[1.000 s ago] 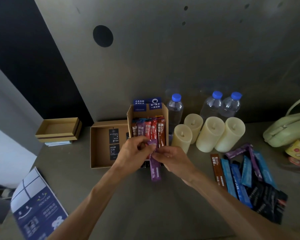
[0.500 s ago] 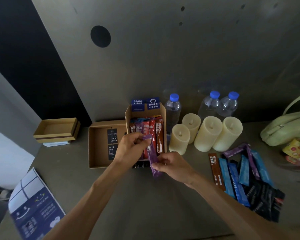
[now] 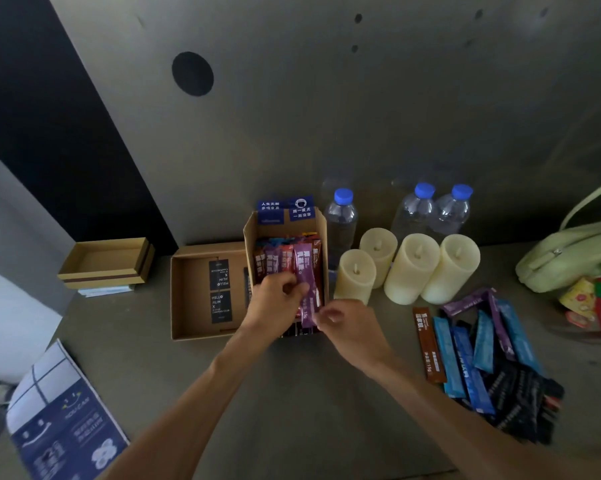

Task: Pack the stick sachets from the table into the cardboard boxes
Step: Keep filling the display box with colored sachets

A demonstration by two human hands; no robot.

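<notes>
The left hand (image 3: pixel 276 301) reaches in over the near edge of the open cardboard box (image 3: pixel 321 237), its fingers (image 3: pixel 292 289) curled and pinching a purple sachet (image 3: pixel 304 271) about halfway down; the right hand (image 3: pixel 351 329) meets it from the other side, its fingers (image 3: pixel 327 315) bent in close around the sachet's lower end and seemingly pinching it, though they are blurred; the purple sachet stands nearly upright at the right side of the box, its top among the red, brown and purple sachets already packed there and its foot sticking out over the front edge; just left of this box and touching it lies a shallow box (image 3: pixel 188 306) with black tags inside, and well apart to the left a small box (image 3: pixel 105 261) sits on some papers; on the right, four cream candles (image 3: pixel 410 268) stand near the box with three blue-capped bottles (image 3: pixel 340 223) behind them; a heap of loose sachets (image 3: pixel 465 358), blue, purple, brown and black, lies on the table (image 3: pixel 292 410) near the right forearm; a pale green bag (image 3: pixel 569 258) is cut off by the right edge, and a blue-and-white leaflet (image 3: pixel 63 427) by the lower left corner; the hands hide the front of the box, and the print on the sachets is too small to read.
</notes>
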